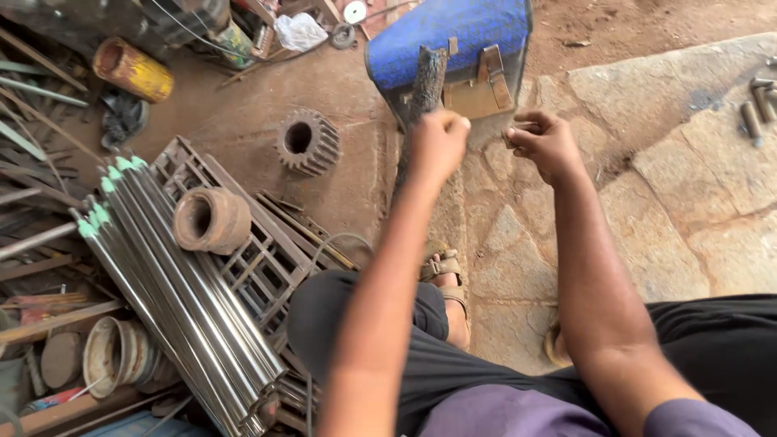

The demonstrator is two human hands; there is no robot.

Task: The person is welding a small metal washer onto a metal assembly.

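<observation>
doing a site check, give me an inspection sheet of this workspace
surface: rough stone slabs and red dirt ground.
job's things: dark rough bar gripped upright in left hand; right hand pinches a small part, too small to tell.
clutter: gear wheel, rusty ring, steel tubes, metal grate, yellow can, bolts.
hands: both closed.
cables: wire beside the knee.
surroundings: blue padded seat, scrap rods.
</observation>
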